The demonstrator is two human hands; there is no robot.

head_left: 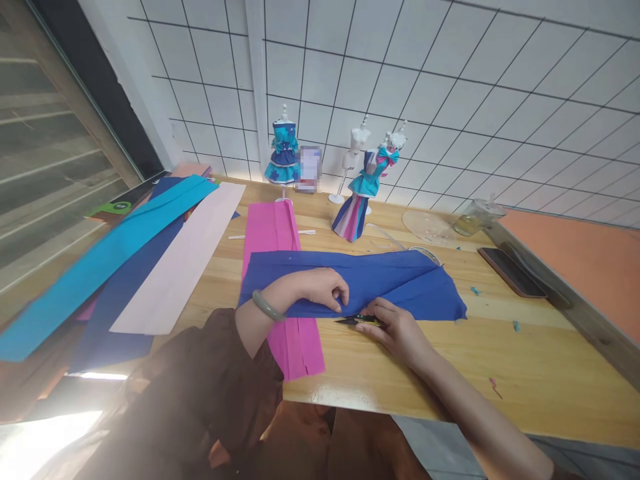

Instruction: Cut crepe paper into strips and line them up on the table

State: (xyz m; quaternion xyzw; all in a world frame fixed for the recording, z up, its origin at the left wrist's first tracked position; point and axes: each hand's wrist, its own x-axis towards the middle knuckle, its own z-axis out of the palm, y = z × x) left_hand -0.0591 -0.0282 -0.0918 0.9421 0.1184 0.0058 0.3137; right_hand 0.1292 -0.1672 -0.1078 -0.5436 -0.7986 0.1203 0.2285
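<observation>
A wide strip of dark blue fabric (pixel 400 273) lies across the table, its near edge slightly wrinkled. My left hand (pixel 320 288) rests on it with curled fingers, thumb and fingertips closed on the cloth near that edge. In my right hand (pixel 400 327) is a small pair of dark-bladed scissors (pixel 357 320), blades pointing left along the fabric's near edge. How far apart the blades are is hard to tell. Under the blue piece runs a pink strip of fabric (pixel 297 347), showing above and below it.
To the left lie overlapping strips: turquoise (pixel 125 247), pale pink (pixel 185 260) and dark blue (pixel 120 313). Small dress forms stand at the back, one in a blue tiered dress (pixel 283 157), another in a striped gown (pixel 353 213). A phone (pixel 513 272) and a glass jar (pixel 477 217) sit on the right.
</observation>
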